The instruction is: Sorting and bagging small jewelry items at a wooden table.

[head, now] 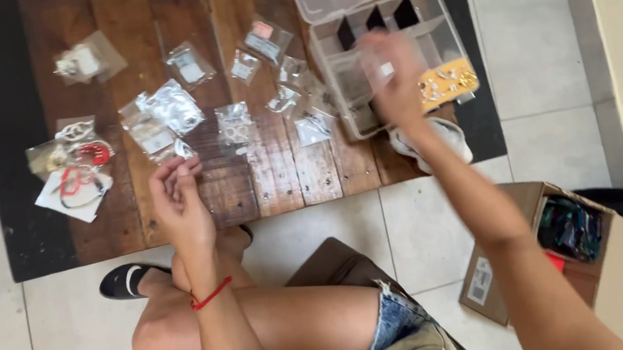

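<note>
Bare arms, no sleeves. Red string bracelet on left wrist. Frayed denim shorts. Black slip-on shoe with white insole.

Blurred right hand holds a small clear plastic bag in its fingertips over the clear plastic compartment box.

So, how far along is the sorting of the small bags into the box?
Done: one yellow card of trinkets lies in the clear plastic compartment box. In hand: the blurred right hand is over the box; the left hand pinches something small. Left: many small clear plastic bags on the dark wooden table.
</note>
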